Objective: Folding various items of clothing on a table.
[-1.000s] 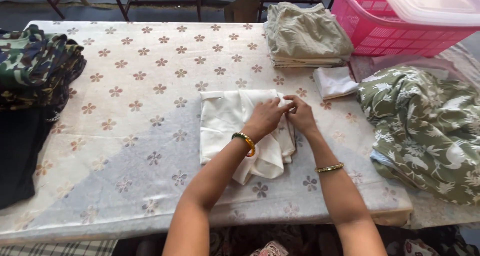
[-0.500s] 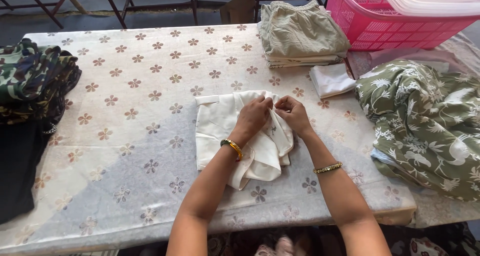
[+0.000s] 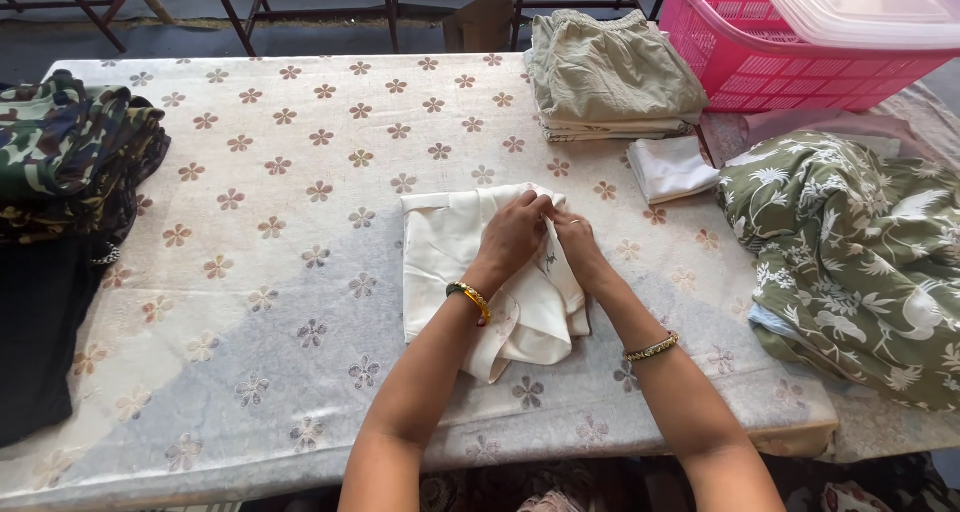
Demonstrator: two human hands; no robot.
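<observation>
A cream garment (image 3: 455,262) lies partly folded on the flower-patterned table cover (image 3: 270,272), near the middle of the table. My left hand (image 3: 515,234) rests on its upper right part, fingers closed on a fold of the cloth. My right hand (image 3: 578,244) sits just beside it, pinching the same edge. The two hands touch at the fingertips. A loose end of the garment hangs crumpled toward me, below my left wrist.
A folded khaki garment pile (image 3: 610,77) and a small folded white cloth (image 3: 672,167) lie at the back right. A pink basket (image 3: 800,42) holds a clear lid. A green leaf-print cloth (image 3: 860,252) heaps at right. Camouflage clothing (image 3: 70,157) and dark fabric (image 3: 40,322) lie at left.
Both hands stayed together on the cream garment's right edge, working the fold. The view shifted slightly; the garment's loose end has barely moved.
</observation>
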